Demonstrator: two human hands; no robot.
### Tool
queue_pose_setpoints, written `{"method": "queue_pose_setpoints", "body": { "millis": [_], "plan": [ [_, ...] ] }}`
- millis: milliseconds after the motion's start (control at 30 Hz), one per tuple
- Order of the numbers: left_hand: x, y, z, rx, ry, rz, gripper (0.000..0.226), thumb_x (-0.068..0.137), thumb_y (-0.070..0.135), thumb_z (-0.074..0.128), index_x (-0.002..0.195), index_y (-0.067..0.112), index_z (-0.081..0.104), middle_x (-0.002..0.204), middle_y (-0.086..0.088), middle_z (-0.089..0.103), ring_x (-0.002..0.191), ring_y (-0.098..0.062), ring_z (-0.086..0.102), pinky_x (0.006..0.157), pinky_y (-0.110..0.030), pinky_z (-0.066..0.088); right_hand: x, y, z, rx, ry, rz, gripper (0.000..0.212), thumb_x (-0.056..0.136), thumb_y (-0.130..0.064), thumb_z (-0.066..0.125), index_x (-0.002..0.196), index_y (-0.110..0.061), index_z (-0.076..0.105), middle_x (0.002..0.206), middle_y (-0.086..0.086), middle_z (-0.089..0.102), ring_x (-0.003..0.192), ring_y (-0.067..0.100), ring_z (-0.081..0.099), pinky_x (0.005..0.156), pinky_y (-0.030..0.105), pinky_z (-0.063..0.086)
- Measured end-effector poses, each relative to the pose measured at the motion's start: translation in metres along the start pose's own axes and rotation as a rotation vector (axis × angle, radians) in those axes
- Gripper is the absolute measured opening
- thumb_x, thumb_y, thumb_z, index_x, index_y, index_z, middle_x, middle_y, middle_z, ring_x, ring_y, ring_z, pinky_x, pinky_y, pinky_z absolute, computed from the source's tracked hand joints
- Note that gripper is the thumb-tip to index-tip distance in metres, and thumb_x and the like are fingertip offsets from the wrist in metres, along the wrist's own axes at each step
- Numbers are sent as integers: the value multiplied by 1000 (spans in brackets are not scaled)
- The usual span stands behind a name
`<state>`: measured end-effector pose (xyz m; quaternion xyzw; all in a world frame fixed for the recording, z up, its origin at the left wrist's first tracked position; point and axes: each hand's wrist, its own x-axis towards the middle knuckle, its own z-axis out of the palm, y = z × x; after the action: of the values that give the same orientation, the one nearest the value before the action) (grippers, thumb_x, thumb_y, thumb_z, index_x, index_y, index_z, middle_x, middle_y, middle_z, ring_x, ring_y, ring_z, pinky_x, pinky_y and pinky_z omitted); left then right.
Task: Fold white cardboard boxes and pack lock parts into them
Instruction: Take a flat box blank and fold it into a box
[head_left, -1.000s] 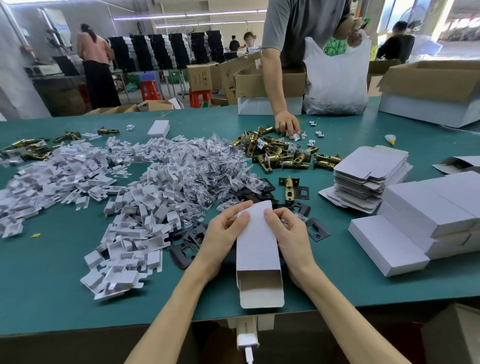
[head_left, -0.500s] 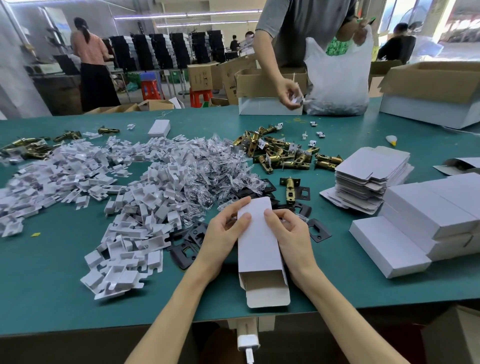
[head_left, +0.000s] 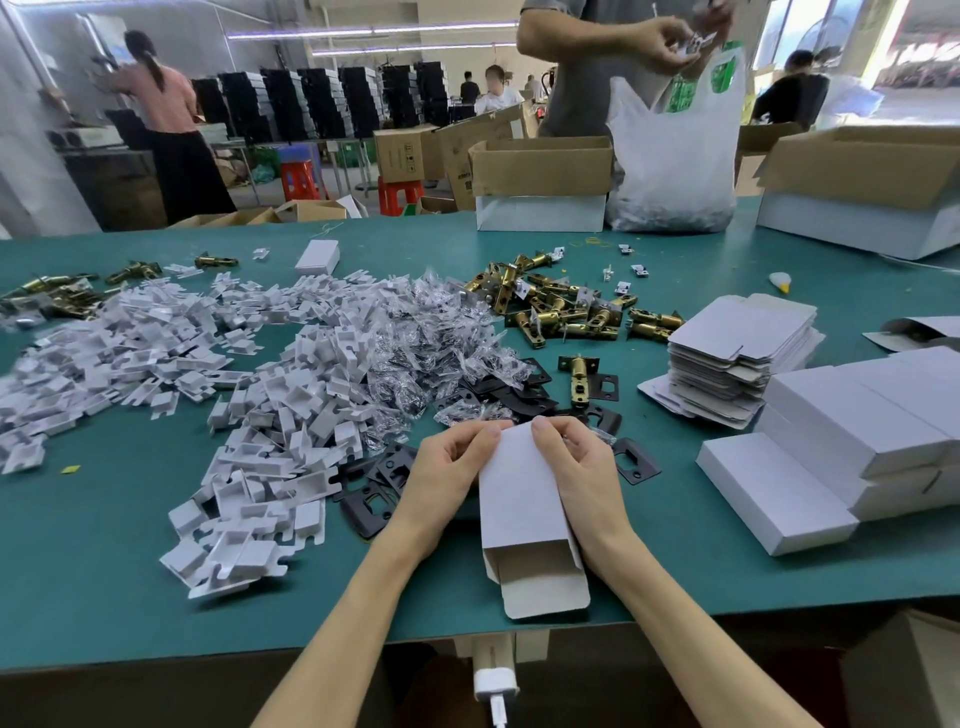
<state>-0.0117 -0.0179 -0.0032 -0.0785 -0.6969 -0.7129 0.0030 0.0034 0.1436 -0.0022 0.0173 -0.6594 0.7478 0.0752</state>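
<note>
A narrow white cardboard box (head_left: 519, 499) lies lengthwise on the green table (head_left: 104, 571), its open end and flap toward me. My left hand (head_left: 447, 467) grips its far left edge and my right hand (head_left: 582, 473) grips its far right edge, thumbs on top near the far end. Just beyond lie black strike plates (head_left: 374, 493), a brass latch (head_left: 577, 382) and small clear bags of screws (head_left: 415, 332). More brass latches (head_left: 561, 306) sit in a pile farther back. Flat box blanks (head_left: 737, 343) are stacked at the right.
A large heap of white cardboard inserts (head_left: 234, 415) covers the left of the table. Folded white boxes (head_left: 857, 441) are stacked at the right edge. Across the table a person handles a small part above a white plastic bag (head_left: 675, 166), beside open cartons (head_left: 540, 182).
The box has slid slightly toward me and tilted a little. My fingers have curled tighter over its far end. The person opposite lifted a hand from the latch pile up to the bag.
</note>
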Motion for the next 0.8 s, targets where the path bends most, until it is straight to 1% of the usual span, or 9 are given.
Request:
{"method": "queue_pose_setpoints", "body": {
  "millis": [133,300,367,467,533,600,700,767,800],
  "plan": [
    [-1,2,2,34,-22,13,27,99,41,64,112,23,79,107,1,78,90,-8,68,73,-20,53,0,-1,-1,13,41,38,38,92,-45,72,111,-15,57,93,14,75,82,33,74,64,41,56],
    [-1,3,-1,-18,-28,-11,33,93,45,70,114,21,77,105,-5,77,90,-12,69,75,-24,55,0,-2,-1,51,41,50,56,81,-57,77,113,-16,55,103,19,72,88,40,73,71,53,58],
    [-1,3,-1,-24,-18,-22,36,91,46,70,114,20,76,103,-7,76,89,-14,68,74,-26,54,0,-2,-1,56,34,58,61,79,-61,76,114,-16,55,101,17,73,87,37,74,69,49,58],
    [-2,2,0,-72,11,-44,42,91,48,69,116,15,74,101,-11,75,85,-18,67,70,-28,53,-1,-3,-1,44,10,60,59,81,-64,71,116,-19,57,94,8,76,80,24,75,59,33,57],
    [-1,1,-1,-106,69,-42,44,94,49,68,113,10,73,93,-9,72,81,-22,64,67,-30,50,0,-4,0,28,-3,57,59,83,-67,66,118,-20,59,98,2,75,83,15,74,62,24,54],
    [0,1,-2,-151,159,-33,43,98,49,67,109,8,71,90,-9,68,81,-23,62,68,-33,49,0,-5,2,-11,-23,66,64,82,-73,60,119,-20,64,104,-1,74,89,13,72,69,22,52],
    [4,3,-8,-339,333,-27,41,96,47,62,109,9,67,94,-6,66,84,-17,64,73,-31,57,-1,-8,2,-73,-93,45,67,79,-78,52,115,-23,69,100,-14,73,90,2,67,73,13,47],
    [6,4,-15,-506,403,-13,34,101,40,59,116,11,66,99,-2,71,89,-14,67,75,-30,60,-3,-9,3,-98,-159,18,66,77,-74,59,117,-23,67,99,-19,72,89,-5,64,72,8,46],
    [7,4,-18,-593,407,-3,30,104,36,56,120,12,64,104,-1,72,92,-14,68,77,-30,61,-3,-8,4,-110,-188,20,60,79,-68,67,119,-22,65,101,-17,72,91,-2,66,73,13,50]
  ]
}}
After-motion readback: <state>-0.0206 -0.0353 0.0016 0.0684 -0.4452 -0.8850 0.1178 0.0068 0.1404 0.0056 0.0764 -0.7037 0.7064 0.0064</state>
